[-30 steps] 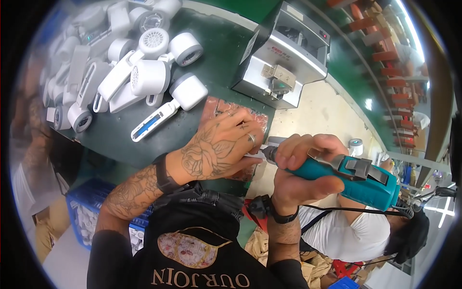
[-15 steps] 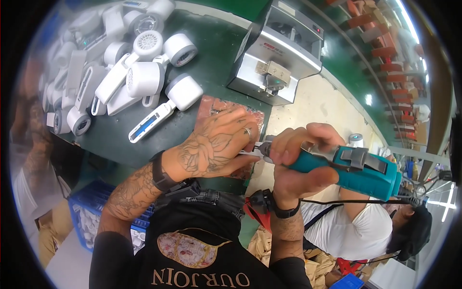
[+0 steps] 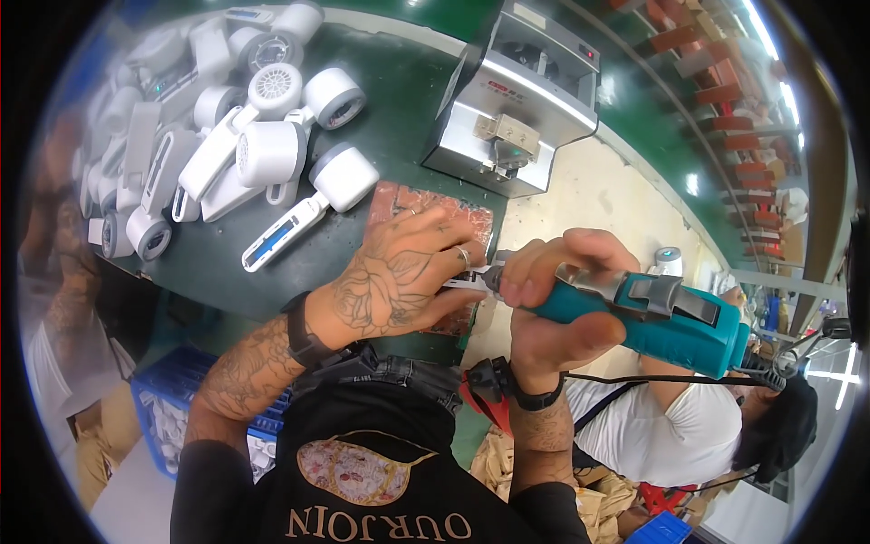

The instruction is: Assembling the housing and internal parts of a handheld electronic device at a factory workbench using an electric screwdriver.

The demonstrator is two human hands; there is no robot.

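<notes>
My right hand is wrapped round a teal electric screwdriver, which lies nearly level with its tip toward my left hand. My tattooed left hand has its fingers closed on a small white plastic part, mostly hidden under them. The screwdriver's grey nose meets that part; the bit's exact contact point is hard to make out. Beneath the left hand lies a reddish-brown mat. Just left of the mat rests a white handheld fan with its handle's inside and a blue strip exposed.
Many white handheld fans are heaped on the green table at the left. A silver screw feeder stands beyond the mat. A blue crate of white parts sits below left. Another person works close on the right.
Both hands and the screwdriver have shifted very slightly to the left. A bit more of the white part shows between the left fingers and the tool's nose.
</notes>
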